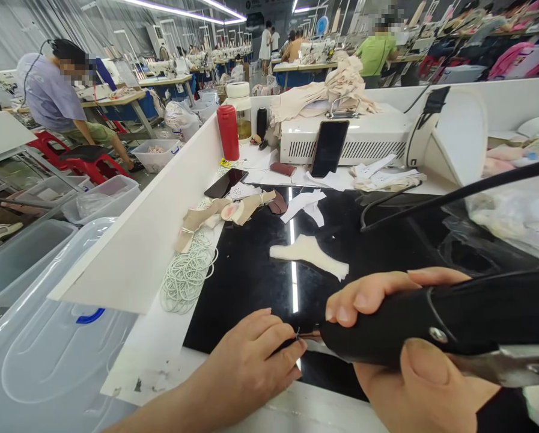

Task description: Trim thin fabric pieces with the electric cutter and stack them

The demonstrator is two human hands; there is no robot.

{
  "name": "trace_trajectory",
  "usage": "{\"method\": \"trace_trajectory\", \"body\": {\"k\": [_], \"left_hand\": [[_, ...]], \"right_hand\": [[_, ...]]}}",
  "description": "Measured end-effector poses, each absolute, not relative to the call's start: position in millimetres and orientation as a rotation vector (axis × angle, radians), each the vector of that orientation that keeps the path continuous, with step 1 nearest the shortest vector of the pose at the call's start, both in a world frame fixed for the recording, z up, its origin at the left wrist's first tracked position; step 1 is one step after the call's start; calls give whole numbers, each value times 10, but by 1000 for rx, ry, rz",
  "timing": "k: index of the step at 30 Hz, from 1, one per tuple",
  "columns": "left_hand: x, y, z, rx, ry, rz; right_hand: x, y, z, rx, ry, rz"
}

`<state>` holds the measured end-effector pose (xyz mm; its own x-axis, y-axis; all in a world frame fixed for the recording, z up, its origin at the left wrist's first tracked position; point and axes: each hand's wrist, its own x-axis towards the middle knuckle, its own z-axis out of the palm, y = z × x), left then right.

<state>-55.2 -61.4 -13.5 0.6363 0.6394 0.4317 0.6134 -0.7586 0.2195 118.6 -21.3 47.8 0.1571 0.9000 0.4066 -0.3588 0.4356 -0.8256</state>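
My right hand (425, 391) is wrapped around a thick black hand-held tool (386, 331) with a metal lever along its underside. The tool's narrow tip points left and meets the fingers of my left hand (251, 361). Those fingers are pinched together low over the glossy black board (246, 282); a small dark bit shows between them, too hidden to name. Beyond both hands, a cream fabric piece (309, 252) lies flat on the board. White cut pieces (303, 205) are farther back, beside a small brown piece (277, 203).
A bundle of pale elastic loops (188, 273) and tan pieces (206, 216) lie at the left. Behind stand a red bottle (228, 132), a propped phone (330, 147) and a white vented machine (372, 141). A black cable (458, 195) crosses the right. People sew beyond the partition.
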Motion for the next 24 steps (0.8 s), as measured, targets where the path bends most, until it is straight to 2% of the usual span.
{"method": "trace_trajectory", "body": {"k": [14, 24], "left_hand": [[-563, -605, -58, 2577, 1180, 940], [-582, -625, -94, 2678, 1211, 833]], "right_hand": [[1219, -297, 572, -679, -1064, 1050], [1258, -288, 577, -669, -1077, 1039]]}}
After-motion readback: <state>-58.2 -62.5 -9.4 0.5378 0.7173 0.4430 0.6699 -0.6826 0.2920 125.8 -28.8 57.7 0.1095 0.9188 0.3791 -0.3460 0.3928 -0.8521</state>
